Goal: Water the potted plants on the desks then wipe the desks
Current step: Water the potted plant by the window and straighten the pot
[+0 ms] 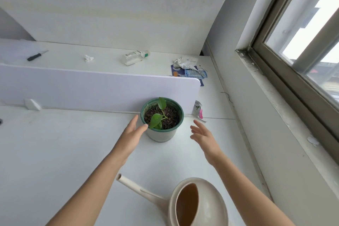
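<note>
— Nearest the lens, a cream watering can (200,203) stands on the near desk (55,152), its long spout (135,187) angled up to the left and its dark oval opening facing the camera. Can you read any writing?

— None clearly. On the far desk (102,55), the white bottle (134,57) lying on its side has a label with dark print, too small to read. The blue packets (194,73) near the wall carry white print, also illegible. A pink and white sachet (199,110) leans at the end of the divider (91,90); its marks are blurred.

— What else lies around?

— A black-handled knife (36,55) sits at far left, a crumpled tissue (88,58) further right, and crinkled white wrapping (186,61) on top of the blue packets. A window (300,42) with a grimy sill fills the right side. The white divider runs between the two desks and hides part of the packets.

— And the plant?

— The potted plant (162,119) stands on the near desk, right against the divider near its rounded end. The pot has a green rim and pale sides, dark soil and a few green leaves on a thin stem.

— The hands?

— Both are empty, with fingers spread apart. The left hand (131,135) has its thumb at the pot's rim, apparently touching it. The right hand (203,136) hovers just beside the pot on the other side, not touching.
</note>
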